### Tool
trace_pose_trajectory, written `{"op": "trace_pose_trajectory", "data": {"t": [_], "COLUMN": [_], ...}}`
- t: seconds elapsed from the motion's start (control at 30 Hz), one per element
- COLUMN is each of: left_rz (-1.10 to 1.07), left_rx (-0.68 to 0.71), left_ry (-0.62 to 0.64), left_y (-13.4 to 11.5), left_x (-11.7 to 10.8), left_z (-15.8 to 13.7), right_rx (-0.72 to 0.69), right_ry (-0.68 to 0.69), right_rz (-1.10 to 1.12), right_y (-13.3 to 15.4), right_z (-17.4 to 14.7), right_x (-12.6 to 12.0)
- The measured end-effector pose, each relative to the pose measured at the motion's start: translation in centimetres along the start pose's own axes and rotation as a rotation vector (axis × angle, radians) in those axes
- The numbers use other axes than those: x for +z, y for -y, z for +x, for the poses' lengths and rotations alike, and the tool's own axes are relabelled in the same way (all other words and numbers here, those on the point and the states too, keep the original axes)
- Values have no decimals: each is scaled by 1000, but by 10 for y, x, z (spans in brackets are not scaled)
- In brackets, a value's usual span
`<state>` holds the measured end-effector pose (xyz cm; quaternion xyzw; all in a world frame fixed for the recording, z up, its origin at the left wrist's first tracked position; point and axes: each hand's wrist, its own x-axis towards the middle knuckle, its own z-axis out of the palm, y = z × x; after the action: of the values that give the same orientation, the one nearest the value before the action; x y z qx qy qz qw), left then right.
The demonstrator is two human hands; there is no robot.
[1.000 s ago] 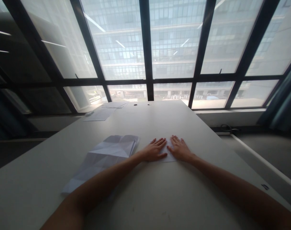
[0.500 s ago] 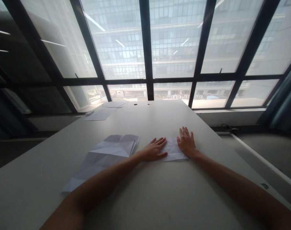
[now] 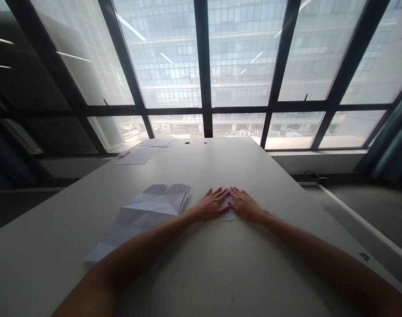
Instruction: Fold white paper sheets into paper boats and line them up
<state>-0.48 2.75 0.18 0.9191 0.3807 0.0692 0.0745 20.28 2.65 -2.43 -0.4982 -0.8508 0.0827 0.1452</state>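
Observation:
A small piece of folded white paper [image 3: 228, 215] lies on the white table, mostly covered by my two hands. My left hand [image 3: 211, 205] rests flat on its left part, fingers stretched out. Flat on its right part lies my right hand [image 3: 243, 204], fingers extended too. The fingertips of both hands meet or nearly meet over the middle of the paper. To the left, partly behind my left forearm, are larger creased white sheets [image 3: 151, 203], stacked loosely.
On the white table [image 3: 214, 169], more white sheets [image 3: 138, 155] lie at the far left corner. Two small dark round spots are near the far edge. Tall windows with dark frames [image 3: 206, 66] stand beyond the table. A pale rail [image 3: 359, 218] runs along the right.
My right hand has slid left across the paper until its fingertips came up to those of my left hand. My left hand has hardly moved.

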Motion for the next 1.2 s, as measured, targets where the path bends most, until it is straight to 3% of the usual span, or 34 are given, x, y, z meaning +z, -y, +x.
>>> {"op": "trace_pose_trajectory", "data": {"t": [0.57,0.63,0.73,0.87,1.0,1.2], "left_rz": [124,122,80,15,15,23], "left_rx": [-412,-381,-176,104,137,93], "left_ry": [-125,-167,-193,-58,38,47], "left_y": [12,13,12,8,5,2], "left_x": [9,8,5,-1,-4,-5], "left_z": [5,6,5,2,0,-3], "right_rx": [133,133,126,19,-122,-27], "right_ry": [-3,-10,-45,-100,-97,13], "right_rz": [-85,-77,-69,-16,69,-17], "right_y": [-11,-11,-10,-7,-3,-2], "right_z": [4,3,3,1,-1,-2], "right_x": [-2,-3,-3,-5,-6,-3]}}
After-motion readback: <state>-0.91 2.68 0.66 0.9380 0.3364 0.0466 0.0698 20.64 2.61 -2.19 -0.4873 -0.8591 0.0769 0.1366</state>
